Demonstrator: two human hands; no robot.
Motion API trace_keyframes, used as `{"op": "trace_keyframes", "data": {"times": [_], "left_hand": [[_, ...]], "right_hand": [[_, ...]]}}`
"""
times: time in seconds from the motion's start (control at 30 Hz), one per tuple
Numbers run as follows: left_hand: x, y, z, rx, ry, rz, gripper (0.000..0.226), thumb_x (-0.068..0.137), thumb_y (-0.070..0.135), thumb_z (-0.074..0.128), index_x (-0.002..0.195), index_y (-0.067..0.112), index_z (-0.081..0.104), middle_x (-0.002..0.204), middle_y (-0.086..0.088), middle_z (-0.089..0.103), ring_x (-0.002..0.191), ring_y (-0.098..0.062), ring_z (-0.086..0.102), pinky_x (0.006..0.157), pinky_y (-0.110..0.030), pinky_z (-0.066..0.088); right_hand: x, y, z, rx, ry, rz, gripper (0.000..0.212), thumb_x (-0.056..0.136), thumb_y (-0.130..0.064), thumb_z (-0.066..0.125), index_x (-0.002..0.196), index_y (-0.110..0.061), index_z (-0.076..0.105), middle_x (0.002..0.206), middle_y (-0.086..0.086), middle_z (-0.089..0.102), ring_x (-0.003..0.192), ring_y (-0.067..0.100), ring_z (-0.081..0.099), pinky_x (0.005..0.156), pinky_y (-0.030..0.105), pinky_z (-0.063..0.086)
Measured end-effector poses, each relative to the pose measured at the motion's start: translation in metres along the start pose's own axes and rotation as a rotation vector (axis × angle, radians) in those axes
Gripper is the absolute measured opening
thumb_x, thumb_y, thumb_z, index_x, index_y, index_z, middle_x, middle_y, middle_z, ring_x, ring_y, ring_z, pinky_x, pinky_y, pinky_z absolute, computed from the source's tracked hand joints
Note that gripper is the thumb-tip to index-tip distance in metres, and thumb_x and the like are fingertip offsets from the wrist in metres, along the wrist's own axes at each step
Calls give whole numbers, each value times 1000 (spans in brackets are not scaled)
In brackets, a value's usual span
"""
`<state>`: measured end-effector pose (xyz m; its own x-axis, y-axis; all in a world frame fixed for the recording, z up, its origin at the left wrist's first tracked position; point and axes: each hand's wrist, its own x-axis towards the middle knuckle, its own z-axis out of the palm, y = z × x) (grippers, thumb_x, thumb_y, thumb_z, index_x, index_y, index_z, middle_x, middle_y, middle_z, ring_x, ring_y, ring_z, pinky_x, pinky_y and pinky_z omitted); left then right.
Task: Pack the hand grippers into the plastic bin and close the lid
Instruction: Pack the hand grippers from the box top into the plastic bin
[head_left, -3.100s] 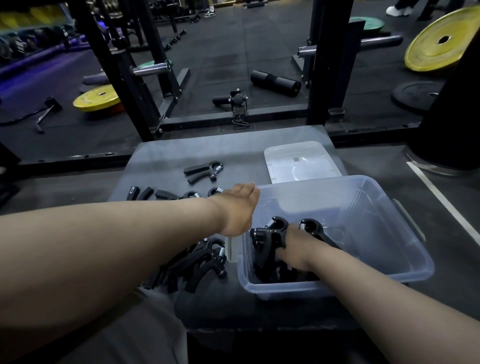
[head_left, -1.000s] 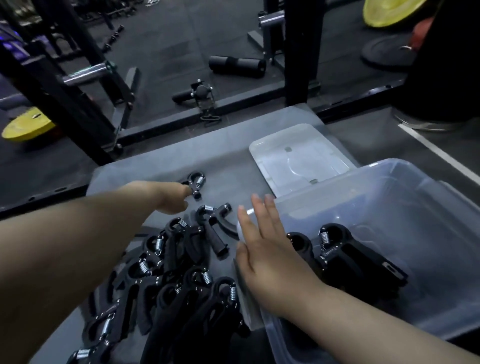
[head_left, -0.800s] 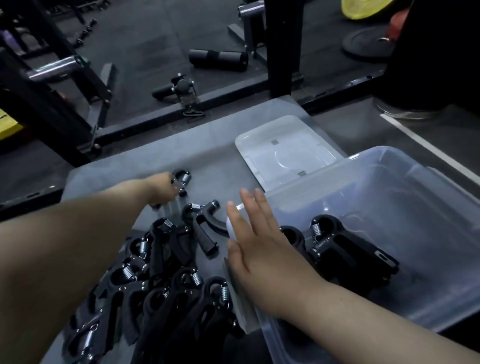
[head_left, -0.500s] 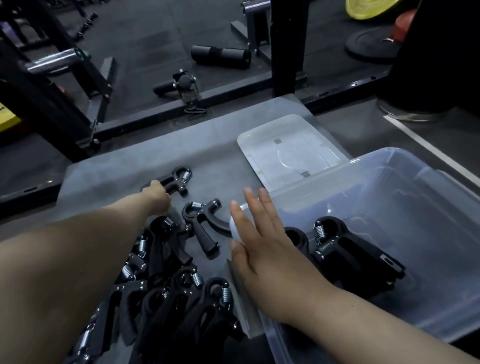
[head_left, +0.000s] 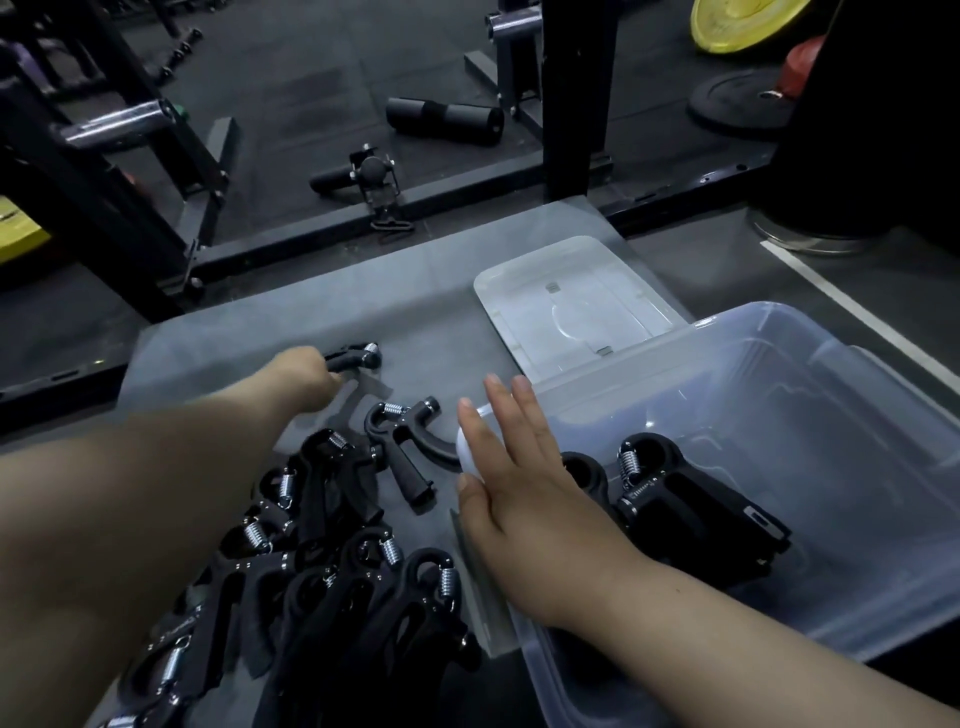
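**Far gripper in left hand; bin opening to its lower right**

The left hand (head_left: 306, 375) is found at centre left of the frame. Its fingers are curled round the handles of the far gripper (head_left: 358, 358), though the fingertips are hidden under the hand. The gripper's long axis runs nearly level across the frame, with the spring head pointing right.

The plastic bin (head_left: 727, 332) lies to the lower right of that gripper. Between them the right hand (head_left: 519, 467) is laid flat on the bin's left corner, fingers straight and slightly apart.

Packed grippers (head_left: 691, 499) are noted at the bin's left end. A loose pile (head_left: 337, 545) lies at lower left, just beside the bin. The lid (head_left: 566, 306) lies off the bin, beyond its far rim.

It is judged that the carry must run rightward and over the rim, passing clear of the right hand. The left hand is the nearer to the loose stock.
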<state>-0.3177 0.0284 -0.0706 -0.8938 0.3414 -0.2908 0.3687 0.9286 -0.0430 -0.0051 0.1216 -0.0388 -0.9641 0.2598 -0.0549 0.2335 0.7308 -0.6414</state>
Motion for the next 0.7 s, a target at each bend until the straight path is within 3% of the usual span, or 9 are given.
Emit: {"op": "trace_keyframes", "data": {"times": [0.07,0.2,0.3,0.4,0.57,0.63,0.7], "left_hand": [[-10,4,-21,-5,19,48,36,99,25,50,68,7,53,81,-15,64,70,-29,55,66,-29,42],[-40,14,-68,-86,124,153,39,102,22,42,64,15,48,73,-7,57,63,-22,51,67,-28,39],[-72,13,-89,-199,236,186,39,103,22,37,66,14,46,83,-13,54,77,-27,49,71,-31,37],[-111,10,-96,-462,306,186,40,104,22,36,66,11,49,77,-13,56,72,-27,50,55,-28,36],[-168,9,-101,-955,210,15,39,102,34,34,98,6,62,68,-3,71,49,-19,43,45,-24,35],[-192,17,-106,-1071,196,-5,37,102,29,33,107,3,58,70,-6,71,44,-17,38,43,-22,32],[-216,34,-110,-1161,163,7,34,103,24,31,115,0,52,70,-8,70,42,-15,38,41,-21,31]], "right_hand": [[-1,0,1,-7,9,6,59,103,-35,24,156,-29,-1,157,-14,-30,134,-1,-42,120,29,4],[-1,0,3,-44,11,6,59,104,-36,24,157,-25,-1,158,-11,-29,135,2,-42,122,31,2],[2,-3,1,-39,-10,18,59,104,-35,23,157,-25,0,159,-10,-27,136,3,-41,120,29,-1],[3,-5,-3,-44,-38,27,58,103,-34,24,157,-25,1,159,-8,-26,137,5,-39,120,29,-1],[7,-4,-16,-64,-128,31,59,104,-36,28,157,-23,5,161,-3,-21,143,10,-32,120,32,-2],[7,-5,-28,-15,-125,17,60,104,-37,33,156,-18,11,164,1,-9,148,14,-18,119,31,-1],[3,-12,-47,219,-88,67,60,103,-40,36,155,-16,18,163,4,13,150,18,6,118,30,9]]}}
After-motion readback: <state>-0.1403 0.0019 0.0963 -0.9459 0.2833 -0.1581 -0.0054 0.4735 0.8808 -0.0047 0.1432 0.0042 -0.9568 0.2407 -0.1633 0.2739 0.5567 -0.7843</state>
